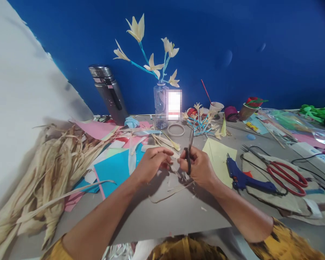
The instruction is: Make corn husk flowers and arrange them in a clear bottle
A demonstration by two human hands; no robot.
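My right hand (pixel 199 166) is closed around a pair of small scissors (pixel 189 155) with dark handles, blades pointing up and away from me. Close beside it, the fingers of my left hand (pixel 155 160) are drawn together; what they pinch is too small to make out. Thin dried strips (pixel 170 193) and pale scraps lie on the grey table beneath both hands. Just beyond them are more pale husk pieces (pixel 165 141) and a ring of tape (pixel 176 130). Past my right hand stands a cluster of small cream flowers on blue stems (pixel 202 124).
Dried husks (pixel 40 180) pile up at left beside blue paper (pixel 116 166). A clear bottle (pixel 160 104) holding tall flowers and a steel flask (pixel 108 94) stand at the back. A glue gun (pixel 249 182) and red-handled scissors (pixel 287 177) lie on a cloth at right.
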